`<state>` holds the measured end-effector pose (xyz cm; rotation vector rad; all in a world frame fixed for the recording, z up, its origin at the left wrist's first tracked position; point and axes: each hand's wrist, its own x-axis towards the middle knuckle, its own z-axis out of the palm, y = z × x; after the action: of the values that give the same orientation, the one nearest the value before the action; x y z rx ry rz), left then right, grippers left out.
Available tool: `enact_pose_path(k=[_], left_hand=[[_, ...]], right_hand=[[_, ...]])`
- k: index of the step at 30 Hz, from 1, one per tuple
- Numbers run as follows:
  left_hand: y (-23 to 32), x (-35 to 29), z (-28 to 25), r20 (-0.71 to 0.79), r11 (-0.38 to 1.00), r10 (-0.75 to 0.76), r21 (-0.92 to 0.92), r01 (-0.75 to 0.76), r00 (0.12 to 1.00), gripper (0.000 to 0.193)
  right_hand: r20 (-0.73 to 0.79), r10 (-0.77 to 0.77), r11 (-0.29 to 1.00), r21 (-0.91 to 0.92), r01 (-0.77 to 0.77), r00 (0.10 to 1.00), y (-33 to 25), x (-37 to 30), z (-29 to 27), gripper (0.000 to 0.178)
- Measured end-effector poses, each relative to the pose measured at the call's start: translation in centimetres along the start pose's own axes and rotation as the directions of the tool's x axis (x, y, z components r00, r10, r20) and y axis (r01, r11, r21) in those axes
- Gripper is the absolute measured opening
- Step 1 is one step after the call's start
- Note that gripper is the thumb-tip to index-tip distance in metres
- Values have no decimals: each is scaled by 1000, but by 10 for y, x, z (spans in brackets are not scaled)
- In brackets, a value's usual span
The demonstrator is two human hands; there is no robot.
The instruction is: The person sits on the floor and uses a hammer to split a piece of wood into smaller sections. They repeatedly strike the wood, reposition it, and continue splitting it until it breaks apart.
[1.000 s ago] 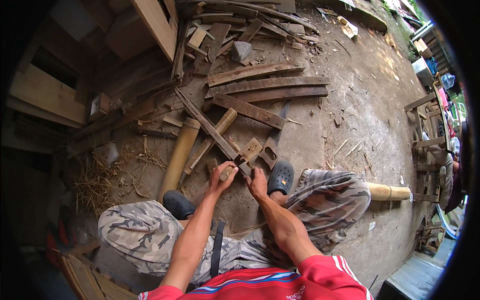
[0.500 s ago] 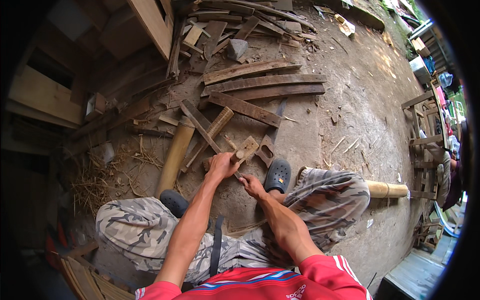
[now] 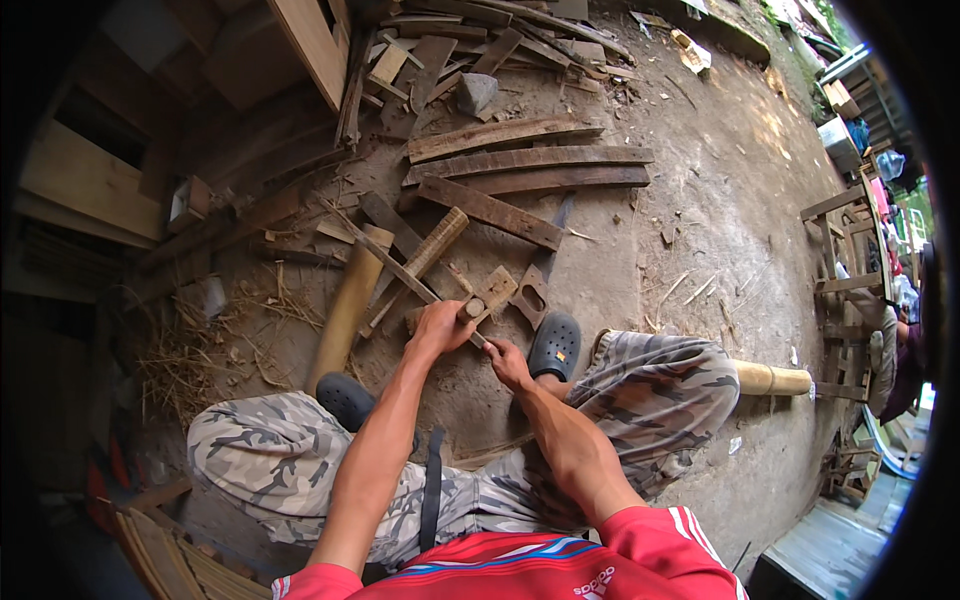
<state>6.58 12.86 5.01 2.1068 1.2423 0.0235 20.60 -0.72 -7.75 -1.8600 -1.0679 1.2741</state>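
Note:
My left hand (image 3: 441, 327) is closed around a wooden handle (image 3: 472, 309) whose round end shows; the rest of that tool is hidden. A long narrow wood strip (image 3: 402, 273) runs under this hand. The fingers of my right hand (image 3: 508, 364) pinch the strip's near end. Just beyond my left hand lies a pale wooden block (image 3: 497, 286). Beside it rests a handsaw (image 3: 531, 298) with a wooden grip. The strip's far part crosses over a thick bamboo length (image 3: 348, 310) and passes beside a round ridged stick (image 3: 440, 246).
Several planks (image 3: 530, 160) lie ahead, with a grey stone (image 3: 476, 93) and scrap wood behind them. Dry shavings (image 3: 210, 350) cover the ground at left. Another bamboo pole (image 3: 770, 379) sticks out past my right knee. A wooden frame (image 3: 848, 240) stands at far right.
The strip's far end has swung left, off the dark plank and across the bamboo. Both hands have shifted only slightly and keep their hold.

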Motion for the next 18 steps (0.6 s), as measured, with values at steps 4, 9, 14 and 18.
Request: enact_pose_path(k=[4,9,14,18], left_hand=[[8,-2,-4,0,1000,-16,-18,16,1000,21],[2,-7,1,-32,999,7,-49,-8,999,21],[-7,-20,17,-135,974,51,-214,-79,990,20],[-7,-23,18,-151,957,71,-267,-110,986,19]], right_hand=[[-10,19,999,38,-19,1000,12,-2,3,35],[23,124,987,100,-126,992,9,-5,0,37],[-6,100,993,61,-99,995,6,-5,-6,39],[0,51,998,43,-51,999,8,-11,-7,39]])
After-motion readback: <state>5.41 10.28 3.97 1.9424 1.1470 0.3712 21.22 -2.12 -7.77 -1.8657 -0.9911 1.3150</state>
